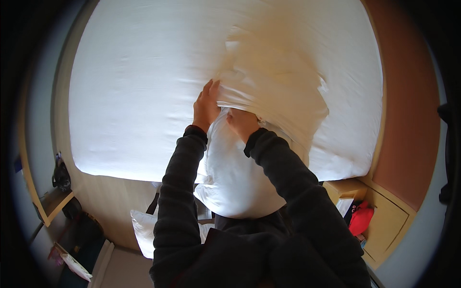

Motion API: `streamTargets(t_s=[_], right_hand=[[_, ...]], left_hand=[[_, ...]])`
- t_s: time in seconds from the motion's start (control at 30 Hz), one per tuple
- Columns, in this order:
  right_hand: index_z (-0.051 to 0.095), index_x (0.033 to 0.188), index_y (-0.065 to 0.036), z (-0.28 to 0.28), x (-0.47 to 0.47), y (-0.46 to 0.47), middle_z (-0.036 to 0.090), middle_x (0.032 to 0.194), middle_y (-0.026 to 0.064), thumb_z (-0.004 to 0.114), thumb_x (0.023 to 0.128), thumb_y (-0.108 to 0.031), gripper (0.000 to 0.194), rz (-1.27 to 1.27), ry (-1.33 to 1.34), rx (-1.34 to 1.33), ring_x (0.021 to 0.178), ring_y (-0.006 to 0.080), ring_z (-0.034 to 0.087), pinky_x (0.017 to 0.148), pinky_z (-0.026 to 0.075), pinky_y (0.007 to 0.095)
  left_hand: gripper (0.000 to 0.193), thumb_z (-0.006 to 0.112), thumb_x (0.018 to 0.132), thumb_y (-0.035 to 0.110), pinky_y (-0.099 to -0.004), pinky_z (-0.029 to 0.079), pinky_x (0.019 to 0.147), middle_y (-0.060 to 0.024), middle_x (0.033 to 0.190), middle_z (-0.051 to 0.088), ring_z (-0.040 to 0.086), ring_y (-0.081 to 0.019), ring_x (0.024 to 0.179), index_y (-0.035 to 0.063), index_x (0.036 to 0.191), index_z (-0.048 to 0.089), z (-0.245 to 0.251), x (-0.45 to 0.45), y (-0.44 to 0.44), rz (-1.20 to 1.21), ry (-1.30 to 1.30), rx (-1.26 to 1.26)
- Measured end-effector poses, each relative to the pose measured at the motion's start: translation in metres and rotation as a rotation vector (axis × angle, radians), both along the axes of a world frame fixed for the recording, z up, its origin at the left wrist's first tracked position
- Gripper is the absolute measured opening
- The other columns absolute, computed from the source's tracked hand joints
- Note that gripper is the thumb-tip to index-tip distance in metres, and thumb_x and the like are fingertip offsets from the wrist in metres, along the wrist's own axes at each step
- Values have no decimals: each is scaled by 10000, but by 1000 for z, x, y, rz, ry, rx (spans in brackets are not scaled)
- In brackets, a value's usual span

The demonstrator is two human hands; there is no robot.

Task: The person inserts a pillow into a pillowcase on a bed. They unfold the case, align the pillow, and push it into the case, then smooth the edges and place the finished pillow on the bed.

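A plump white pillow (245,180) rests against my body and the near edge of the bed. A loose white pillowcase (277,86) lies beyond it on the mattress, its open edge drawn over the pillow's far end. My left hand (207,106) holds the left side of that edge, fingers pointing away from me. My right hand (243,120) reaches into the opening above the pillow. Its fingers are hidden under the cloth, so their grip does not show.
A white fitted sheet (133,90) covers the mattress. Another white pillow (142,230) is below at left. A wooden bedside cabinet (387,219), with a red item (361,217) on it, stands right. The brown headboard (407,108) runs along the right; a wooden shelf (57,207) is left.
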State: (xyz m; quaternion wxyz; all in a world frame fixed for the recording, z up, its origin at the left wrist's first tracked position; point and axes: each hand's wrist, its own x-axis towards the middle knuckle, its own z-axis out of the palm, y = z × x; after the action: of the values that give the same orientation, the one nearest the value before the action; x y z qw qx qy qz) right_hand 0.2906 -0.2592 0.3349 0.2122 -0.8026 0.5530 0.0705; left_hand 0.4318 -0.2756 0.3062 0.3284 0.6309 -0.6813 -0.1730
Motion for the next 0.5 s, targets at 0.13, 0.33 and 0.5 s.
streamTargets(t_s=[0.13, 0.33, 0.5], right_hand=[[566, 1241, -92, 5, -5, -16, 563, 1273, 140, 565, 836, -357, 483, 7, 200, -46, 1165, 323, 523, 975, 404, 462], [504, 1331, -151, 1, -7, -37, 489, 1380, 80, 575, 839, -376, 545, 41, 138, -128, 1286, 307, 417, 1049, 344, 455], [517, 1310, -151, -5, -7, -36, 499, 1365, 76, 576, 844, -365, 517, 6, 54, -155, 1276, 306, 425, 1040, 349, 458]], left_hand=[[627, 632, 717, 47, -422, 539, 706, -138, 1064, 620, 623, -318, 933, 80, 1317, 453, 1, -17, -16, 45, -25, 130], [633, 614, 693, 6, -382, 530, 649, -100, 930, 641, 632, -299, 822, 84, 1305, 471, 11, -19, 0, 11, -121, -25], [494, 581, 759, 43, -397, 522, 572, -99, 848, 622, 640, -286, 747, 74, 1249, 530, 16, -3, 12, -60, -342, 47]])
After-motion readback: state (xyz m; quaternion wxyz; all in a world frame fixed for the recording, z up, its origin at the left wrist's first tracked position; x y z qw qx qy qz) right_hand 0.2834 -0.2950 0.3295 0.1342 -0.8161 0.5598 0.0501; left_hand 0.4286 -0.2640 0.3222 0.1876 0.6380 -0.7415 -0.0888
